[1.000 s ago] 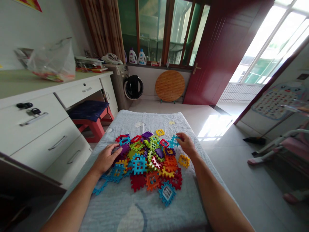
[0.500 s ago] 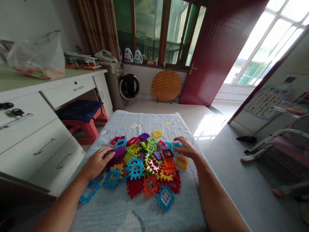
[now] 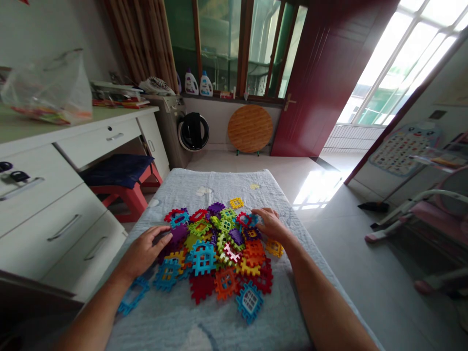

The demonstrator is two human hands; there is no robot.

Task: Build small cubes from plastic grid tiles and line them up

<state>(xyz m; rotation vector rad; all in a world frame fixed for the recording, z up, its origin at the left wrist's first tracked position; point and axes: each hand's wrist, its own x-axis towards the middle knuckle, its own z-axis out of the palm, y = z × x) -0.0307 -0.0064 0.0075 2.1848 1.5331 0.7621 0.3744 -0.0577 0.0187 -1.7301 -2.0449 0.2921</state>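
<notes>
At the far left, a translucent white plastic bag (image 3: 51, 92) with colourful contents is set on the pale top of a white cabinet (image 3: 69, 207) fitted with metal-handled drawers. Next to it, a red plastic stool (image 3: 133, 202) is topped by a dark navy cushion (image 3: 119, 169). On the table (image 3: 164, 321), which is draped in a pale blue-grey patterned cloth, an open blue square plastic frame (image 3: 128, 308) with notched edges is partly covered by the left forearm. The bare left hand (image 3: 148, 246) is held at the left side of the heap, its grip released, with thumb and fingers parted just beside a flat purple plastic plate (image 3: 178, 236). In the middle of the table, the many-coloured heap of notched plastic pieces (image 3: 223, 241) is spread, with a blue lattice piece (image 3: 203, 258) propped near its front and a blue piece with a white lattice (image 3: 249, 299) laid at its front right edge. At the heap's right side, a small blue plastic piece (image 3: 255, 220) is met by the curled fingers of the bare right hand (image 3: 270, 224); whether it is clasped in that grip cannot be told. Below that hand, a yellow plastic frame (image 3: 274, 247) is partly hidden by the wrist
</notes>
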